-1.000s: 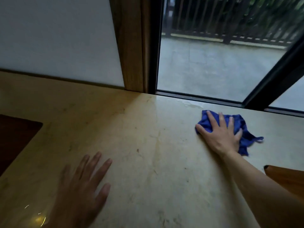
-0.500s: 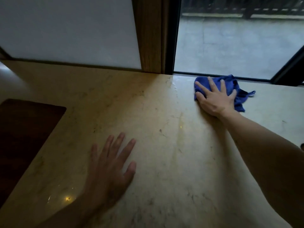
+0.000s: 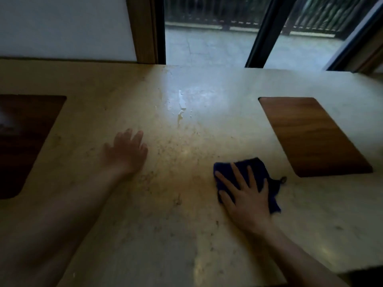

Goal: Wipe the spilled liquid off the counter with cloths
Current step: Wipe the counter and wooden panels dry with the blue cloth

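A crumpled dark blue cloth (image 3: 258, 165) lies on the beige marble counter (image 3: 186, 214), right of centre. My right hand (image 3: 244, 195) presses flat on the cloth with fingers spread, covering most of it. My left hand (image 3: 127, 151) rests palm down on the bare counter to the left, fingers apart, holding nothing. A streak of spilled liquid (image 3: 182, 104) glistens on the counter beyond both hands, toward the window.
A brown wooden inset panel (image 3: 310, 137) sits in the counter at the right, close to the cloth. A darker inset panel (image 3: 27, 137) lies at the left edge. A white wall (image 3: 62, 25) and a dark-framed window (image 3: 207, 46) stand behind the counter.
My right hand has dragged the blue cloth from the window edge back toward me. The view has shifted right, bringing the right wooden panel into sight. My left hand stays flat on the counter.
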The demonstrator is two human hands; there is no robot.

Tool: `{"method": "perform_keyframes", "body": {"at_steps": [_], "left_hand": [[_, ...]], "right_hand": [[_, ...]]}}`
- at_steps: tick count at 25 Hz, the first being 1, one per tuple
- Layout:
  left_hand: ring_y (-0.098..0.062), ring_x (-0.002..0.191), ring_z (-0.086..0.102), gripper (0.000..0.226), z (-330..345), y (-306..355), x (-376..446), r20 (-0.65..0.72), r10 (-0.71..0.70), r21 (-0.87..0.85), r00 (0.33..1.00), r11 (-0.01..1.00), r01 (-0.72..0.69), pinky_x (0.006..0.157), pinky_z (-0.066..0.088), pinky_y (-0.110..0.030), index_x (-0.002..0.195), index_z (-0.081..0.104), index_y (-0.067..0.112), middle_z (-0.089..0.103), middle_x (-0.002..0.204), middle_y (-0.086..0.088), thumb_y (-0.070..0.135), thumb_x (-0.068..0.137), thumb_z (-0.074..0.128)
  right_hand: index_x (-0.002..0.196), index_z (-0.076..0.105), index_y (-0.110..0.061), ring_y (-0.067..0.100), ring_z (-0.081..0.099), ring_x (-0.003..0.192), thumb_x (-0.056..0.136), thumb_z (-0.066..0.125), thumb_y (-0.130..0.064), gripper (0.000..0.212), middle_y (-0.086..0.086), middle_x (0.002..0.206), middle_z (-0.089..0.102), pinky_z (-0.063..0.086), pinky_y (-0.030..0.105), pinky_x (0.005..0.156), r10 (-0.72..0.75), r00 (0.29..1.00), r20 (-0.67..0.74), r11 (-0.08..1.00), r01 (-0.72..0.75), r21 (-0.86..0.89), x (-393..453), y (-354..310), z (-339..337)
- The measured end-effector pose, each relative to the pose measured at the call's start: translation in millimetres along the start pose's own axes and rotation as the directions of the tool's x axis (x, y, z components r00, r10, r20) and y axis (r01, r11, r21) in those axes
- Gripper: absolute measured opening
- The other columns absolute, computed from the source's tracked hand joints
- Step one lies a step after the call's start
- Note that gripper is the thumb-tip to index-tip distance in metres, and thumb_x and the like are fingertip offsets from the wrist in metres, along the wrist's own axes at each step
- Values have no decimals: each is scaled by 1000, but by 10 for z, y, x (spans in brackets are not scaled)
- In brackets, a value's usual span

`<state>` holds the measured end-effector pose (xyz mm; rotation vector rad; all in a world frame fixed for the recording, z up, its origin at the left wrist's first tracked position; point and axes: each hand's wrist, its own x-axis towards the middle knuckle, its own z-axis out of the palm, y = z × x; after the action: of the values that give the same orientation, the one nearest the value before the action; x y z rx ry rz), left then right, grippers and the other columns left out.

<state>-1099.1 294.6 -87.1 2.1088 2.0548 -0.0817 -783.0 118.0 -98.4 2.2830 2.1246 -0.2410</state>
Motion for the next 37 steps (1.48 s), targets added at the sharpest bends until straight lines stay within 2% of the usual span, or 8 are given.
{"method": "perform_keyframes", "body": {"at_steps": [6,10,13,17,23,28,33,37], "left_hand": [[-28,148,19,53,-222,-268,-541,153,108,-13,982,994,-107,112,30,-55,152,21,34,12,165,0,51,101,23],[-31,139,33,50,-241,-402,-399,111,174,57,978,982,-181,104,38,-51,148,30,34,24,160,-2,51,100,30],[-31,137,38,52,-218,-527,43,-5,223,97,975,970,-222,103,41,-50,146,36,35,29,159,-2,56,98,32],[-33,138,40,71,-219,-608,754,-51,261,105,964,961,-255,103,39,-55,146,40,38,37,157,-5,70,86,16],[-34,141,36,61,-87,-606,977,-61,234,126,970,966,-225,102,29,-61,148,37,41,37,157,-3,59,90,27],[-30,142,35,65,-57,-559,973,-117,243,50,963,970,-239,106,27,-63,144,44,42,39,157,0,56,81,46],[-31,140,42,68,-2,-609,1003,-190,284,26,940,958,-285,110,27,-63,140,51,40,42,154,-3,56,74,58],[-29,147,29,72,-21,-600,986,-148,270,21,951,963,-270,111,22,-65,148,36,44,31,161,1,57,80,55]], "right_hand": [[146,27,-57,28,28,142,94,18,-66,53,-14,160,24,31,70,97,172,983,67,985,-171,-20,-1529,-225,173],[144,31,-56,22,6,151,93,19,-69,54,-17,162,18,31,68,95,89,996,28,995,-87,-57,-1572,-505,151],[143,34,-57,25,0,151,86,22,-80,63,-15,154,35,27,70,93,2,998,71,995,6,-105,-1351,-669,188],[142,30,-61,30,5,149,78,26,-89,70,-17,155,33,10,73,99,-29,999,-15,989,27,-145,-612,-712,195],[143,32,-58,35,32,143,86,35,-75,59,-11,153,41,22,77,100,-58,995,-79,998,61,36,1294,-837,-11],[144,4,-64,29,-12,150,92,16,-71,54,-16,164,-2,-4,75,107,94,994,-57,994,-90,65,3512,-803,-408],[148,9,-57,32,-14,149,94,17,-68,56,-13,165,-4,-5,77,106,103,995,0,989,-102,106,5229,-1021,-636],[148,11,-58,34,-10,149,95,15,-64,53,-9,165,0,-6,79,104,-4,1000,9,998,4,62,5592,-1354,-645]]}}
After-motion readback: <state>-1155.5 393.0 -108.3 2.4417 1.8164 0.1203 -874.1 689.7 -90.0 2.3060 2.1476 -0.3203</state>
